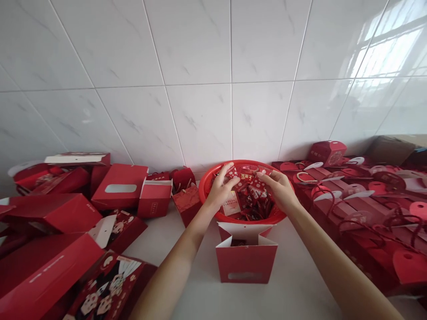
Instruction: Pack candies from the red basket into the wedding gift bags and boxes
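Note:
Both hands reach over a round red plastic basket [283, 216] filled with small wrapped packets. At its left side my left hand [221, 189] is closed on a red packet with white dots [231, 171]. Over the right part of the basket, my right hand [276, 189] pinches a red packet [264, 170] between thumb and fingers. A pale printed packet [231, 203] lies in the basket below my left hand. In front of the basket stands an open red box [247, 262] with its top flaps raised; something dark shows inside.
Many red boxes [50, 271] are piled at the left, one with printed cartoon figures [103, 293]. Rows of closed red boxes with cord handles [360, 213] fill the right. Behind runs a white tiled wall [200, 120]. A brown carton [390, 150] sits far right.

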Tool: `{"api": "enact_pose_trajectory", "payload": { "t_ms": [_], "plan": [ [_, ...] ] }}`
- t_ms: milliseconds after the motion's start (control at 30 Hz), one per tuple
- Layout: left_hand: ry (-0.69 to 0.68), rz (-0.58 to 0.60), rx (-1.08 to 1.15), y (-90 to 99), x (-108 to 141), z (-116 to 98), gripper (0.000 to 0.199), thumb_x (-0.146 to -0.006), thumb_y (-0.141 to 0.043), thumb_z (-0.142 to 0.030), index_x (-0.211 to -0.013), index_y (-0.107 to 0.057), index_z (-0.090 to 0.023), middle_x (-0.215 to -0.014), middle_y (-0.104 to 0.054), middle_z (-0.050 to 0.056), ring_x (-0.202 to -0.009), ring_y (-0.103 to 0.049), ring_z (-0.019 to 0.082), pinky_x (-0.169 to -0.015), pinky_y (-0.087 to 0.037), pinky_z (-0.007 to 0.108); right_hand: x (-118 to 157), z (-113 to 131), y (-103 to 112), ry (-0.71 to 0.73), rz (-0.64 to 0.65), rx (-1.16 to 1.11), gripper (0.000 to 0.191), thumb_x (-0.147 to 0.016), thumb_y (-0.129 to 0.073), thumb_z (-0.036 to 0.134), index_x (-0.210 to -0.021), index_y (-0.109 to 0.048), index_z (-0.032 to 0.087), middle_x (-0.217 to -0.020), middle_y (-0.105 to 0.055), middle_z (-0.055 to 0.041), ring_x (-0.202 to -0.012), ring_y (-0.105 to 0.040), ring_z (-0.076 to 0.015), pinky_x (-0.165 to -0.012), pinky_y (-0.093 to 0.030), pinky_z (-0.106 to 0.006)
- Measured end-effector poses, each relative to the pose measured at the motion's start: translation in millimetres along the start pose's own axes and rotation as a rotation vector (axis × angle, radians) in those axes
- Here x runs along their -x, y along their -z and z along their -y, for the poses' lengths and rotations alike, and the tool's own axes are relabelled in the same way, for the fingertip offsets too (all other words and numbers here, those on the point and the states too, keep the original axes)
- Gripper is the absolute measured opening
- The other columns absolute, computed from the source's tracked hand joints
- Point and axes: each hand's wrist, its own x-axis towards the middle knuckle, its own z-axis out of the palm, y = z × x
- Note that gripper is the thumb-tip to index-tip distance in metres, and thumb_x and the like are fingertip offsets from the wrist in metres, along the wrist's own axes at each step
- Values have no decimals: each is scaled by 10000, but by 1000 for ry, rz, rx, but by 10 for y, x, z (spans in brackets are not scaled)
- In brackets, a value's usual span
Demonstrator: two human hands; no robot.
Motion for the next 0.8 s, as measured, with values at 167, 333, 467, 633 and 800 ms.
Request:
{"api": "enact_pose_trajectory", "payload": {
  "t_ms": [167,333,467,633,800],
  "plan": [
    [-107,38,6,11,2,32,568,-827,-709,-288,-1372,-557,-244,-1499,-540,83,-1324,-561,270,-1094,-473,391,19,5,0,-25,101,47,296,-722,-816,485,-797,-730,212,-761,-724,-13,-706,-667,-172,-684,-533,-280],
    [-130,4,12,17,5,44,568,-842,-684,-248,-1390,-533,-243,-1513,-519,81,-1370,-517,260,-1127,-441,390,-5,-4,-34,-93,-63,-63,320,-637,-861,449,-699,-641,225,-691,-657,10,-634,-619,-163,-589,-540,-286],
    [-128,23,25,14,4,56,630,-827,-709,-271,-1422,-500,-248,-1527,-499,89,-1327,-554,267,-1101,-465,403,-8,18,-72,-158,-179,-98,348,-599,-865,383,-617,-551,234,-615,-579,33,-553,-559,-152,-472,-518,-287],
    [-107,47,24,0,-2,97,702,-790,-762,-328,-1429,-481,-254,-1551,-469,89,-1407,-473,283,-1146,-419,415,52,60,-107,-173,33,28,313,-627,-849,395,-748,-633,204,-637,-627,19,-511,-548,-136,-413,-463,-258],
    [-39,-113,-134,20,-31,102,595,-874,-667,-313,-1433,-476,-241,-1559,-455,104,-1458,-406,275,-1192,-349,423,54,40,-71,-105,32,82,308,-602,-867,378,-694,-659,170,-574,-631,0,-447,-518,-111,-416,-429,-245]
  ]
}}
